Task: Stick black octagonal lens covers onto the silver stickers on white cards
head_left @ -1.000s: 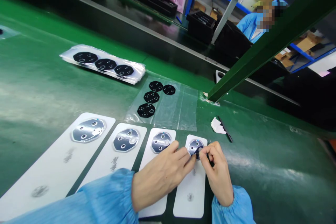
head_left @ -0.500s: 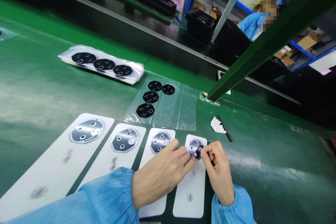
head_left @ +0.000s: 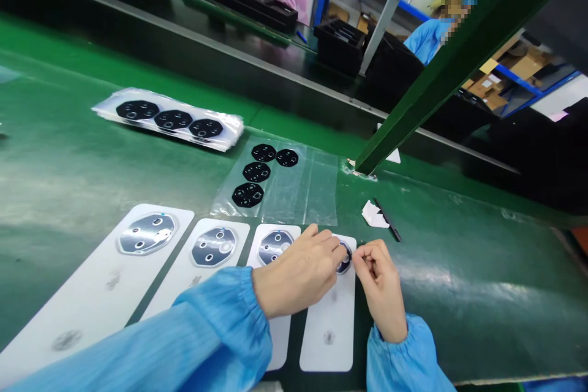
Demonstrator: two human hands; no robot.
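Palm down, my left hand [head_left: 301,272] bends over the rightmost white panel [head_left: 327,352], its fingers curled together and the fingertips hidden. They cover most of the panel's shiny octagonal plate [head_left: 344,262]. My right hand [head_left: 380,285] is at the plate's right edge, thumb and index finger pinched; something dark shows by the fingertips, too small to make out. To the left, three more white panels lie in a row, each with a silver octagonal plate: the near one [head_left: 274,247], the middle one [head_left: 214,247] and the far left one [head_left: 147,233].
Black octagonal stickers [head_left: 248,195] lie on a clear plastic sheet [head_left: 316,190]. Behind is a stack of bagged black octagons [head_left: 172,119]. A black pen-like stick [head_left: 388,220] and white paper [head_left: 373,214] lie right. A green post [head_left: 413,98] rises behind. Two people are beyond.
My left hand has moved right and now covers more of the rightmost plate. My right hand keeps its pinch at the plate's edge. The whole view has shifted slightly.
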